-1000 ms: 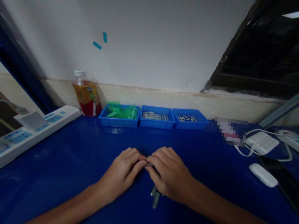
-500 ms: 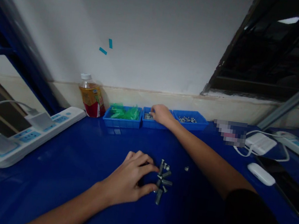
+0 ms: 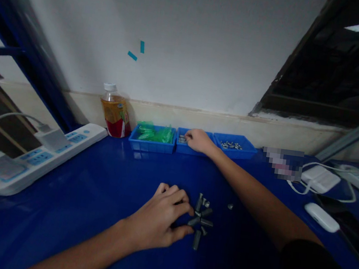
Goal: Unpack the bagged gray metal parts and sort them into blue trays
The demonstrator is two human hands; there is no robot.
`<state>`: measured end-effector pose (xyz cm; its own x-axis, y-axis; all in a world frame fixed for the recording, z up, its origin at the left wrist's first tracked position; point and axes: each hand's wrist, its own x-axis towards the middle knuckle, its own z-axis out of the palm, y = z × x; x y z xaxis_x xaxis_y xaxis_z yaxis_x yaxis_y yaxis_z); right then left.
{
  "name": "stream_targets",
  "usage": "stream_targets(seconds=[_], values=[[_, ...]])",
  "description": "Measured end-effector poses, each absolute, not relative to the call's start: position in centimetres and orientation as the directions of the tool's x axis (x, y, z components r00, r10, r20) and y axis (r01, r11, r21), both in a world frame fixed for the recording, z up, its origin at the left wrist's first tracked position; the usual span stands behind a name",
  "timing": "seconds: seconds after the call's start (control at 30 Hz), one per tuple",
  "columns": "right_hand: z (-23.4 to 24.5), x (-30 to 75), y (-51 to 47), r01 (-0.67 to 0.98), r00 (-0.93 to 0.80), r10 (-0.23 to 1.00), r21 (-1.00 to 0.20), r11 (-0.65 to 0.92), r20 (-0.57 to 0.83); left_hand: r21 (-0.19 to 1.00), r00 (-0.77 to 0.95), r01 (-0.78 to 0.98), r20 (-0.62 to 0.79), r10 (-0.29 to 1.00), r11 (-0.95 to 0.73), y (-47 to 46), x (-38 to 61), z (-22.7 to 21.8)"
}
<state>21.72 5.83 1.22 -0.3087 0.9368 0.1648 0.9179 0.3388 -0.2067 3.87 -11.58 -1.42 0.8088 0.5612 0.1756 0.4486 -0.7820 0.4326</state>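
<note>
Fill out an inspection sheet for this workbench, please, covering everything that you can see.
Surface: blue tabletop, glossy, dimly lit.
Job's things: metal pins piled loose by the left hand; stray piece apart to their right; at the wall, green parts tray, middle tray, silver parts tray.
Clutter: drink bottle, white case, dark phone.
Hands: left hand with fingertips at the pins; right hand in the middle tray; neither grip can be made out.
Cables: power strip with grey cable; white charger with looped cable.
Surroundings: white wall, two teal tape bits; dark window.
</note>
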Motion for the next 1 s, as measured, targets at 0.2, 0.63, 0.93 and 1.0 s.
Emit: stream_targets(seconds=[0.2, 0.63, 0.93, 1.0], values=[[0.8, 21.5, 6.8, 0.909, -0.313, 0.941, -0.246, 0.337, 0.133, 0.42, 0.778, 0.481, 0.2, 0.595, -0.77, -11.4, 4.0, -1.8], [1.5, 22.4, -9.2, 0.641, -0.509, 0.686, -0.302, 0.705, 0.521, 0.705, 0.451, 0.476, 0.317, 0.834, -0.525, -9.6, 3.2, -1.6], [0.7, 23.8, -10.7, 0.715, -0.559, 0.653, -0.102, 0.692, 0.511, 0.745, 0.473, 0.425, 0.301, 0.828, -0.514, -9.4, 4.7, -1.5], [1.4, 24.8, -8.7, 0.767, -0.497, 0.665, -0.076, 0.637, 0.557, 0.712, 0.505, 0.461, 0.28, 0.816, -0.529, -9.6, 5.1, -1.4]])
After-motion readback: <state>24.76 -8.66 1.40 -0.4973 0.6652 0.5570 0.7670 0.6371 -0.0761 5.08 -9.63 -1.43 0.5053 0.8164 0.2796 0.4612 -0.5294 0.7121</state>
